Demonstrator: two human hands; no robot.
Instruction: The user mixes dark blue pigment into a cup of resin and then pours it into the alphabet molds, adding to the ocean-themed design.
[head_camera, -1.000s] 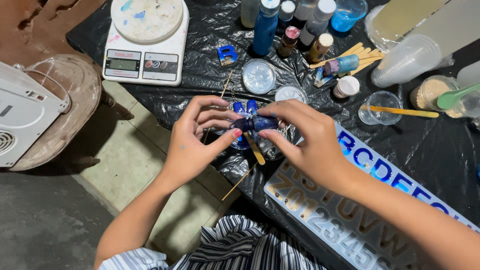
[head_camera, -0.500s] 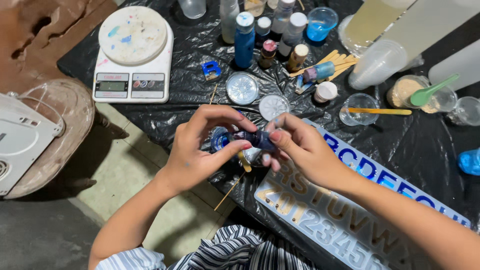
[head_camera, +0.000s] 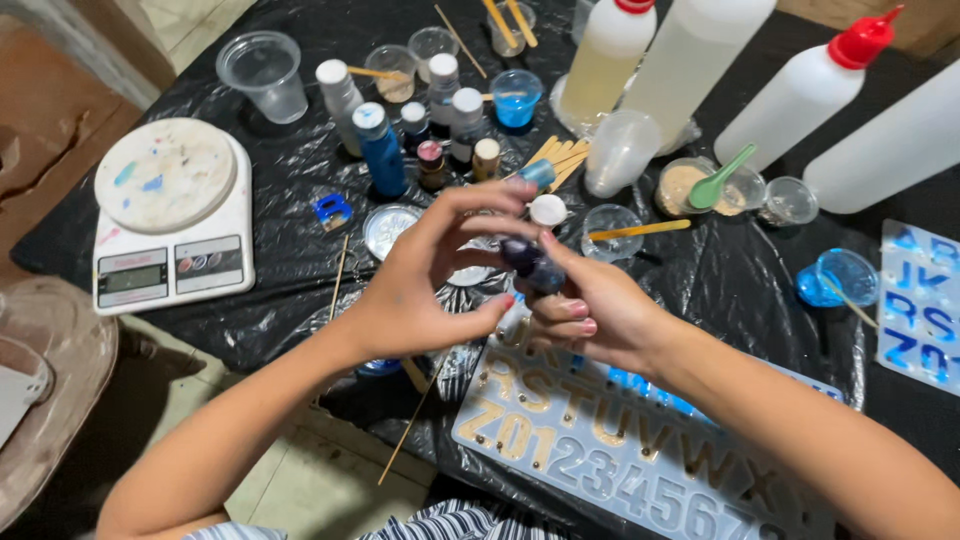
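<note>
The counter (head_camera: 760, 300), draped in black plastic, is crowded with squeeze bottles (head_camera: 690, 60), cups and a letter mould (head_camera: 620, 450) lying directly below the hands. The left hand (head_camera: 425, 290) arches over a small dark bottle (head_camera: 525, 262), fingertips pinching what seems to be its cap; the right hand (head_camera: 600, 315) grips it beneath. A slip could spill pigment into the mould.

At your far left a white kitchen scale (head_camera: 172, 222) sits on the black-covered bench (head_camera: 720, 290). Small capped bottles (head_camera: 430, 135) and clear cups (head_camera: 262, 72) crowd the far side, tall squeeze bottles (head_camera: 690, 55) stand far right, and a letter mould (head_camera: 640, 440) lies near you.
</note>
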